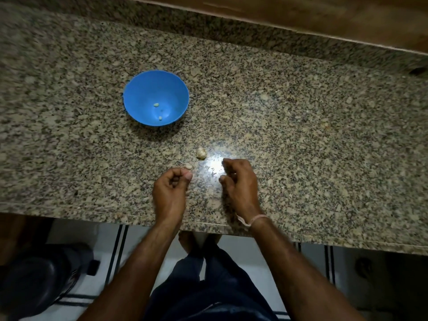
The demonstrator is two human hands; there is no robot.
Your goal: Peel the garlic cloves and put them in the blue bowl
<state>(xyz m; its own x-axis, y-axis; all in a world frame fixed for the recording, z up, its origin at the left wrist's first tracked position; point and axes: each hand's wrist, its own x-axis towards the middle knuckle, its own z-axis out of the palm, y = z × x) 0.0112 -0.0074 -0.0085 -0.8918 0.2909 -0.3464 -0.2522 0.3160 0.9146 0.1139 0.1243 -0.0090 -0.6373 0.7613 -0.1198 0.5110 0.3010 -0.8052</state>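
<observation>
The blue bowl (139,89) stands on the granite counter at left of centre, with three small peeled cloves (156,104) inside. A pale unpeeled garlic piece (201,152) lies on the counter in front of the bowl. My left hand (170,191) is curled near the front edge. Its thumb and forefinger tips pinch a small garlic clove (188,166) that touches the counter. My right hand (239,181) hovers just right of the garlic piece with loosely curled fingers and holds nothing that I can see.
The speckled granite counter (301,135) runs left to right, its front edge just under my wrists. A wooden ledge (301,15) borders the back. Below the counter are a dark rounded object (34,281) on the floor at left and my legs.
</observation>
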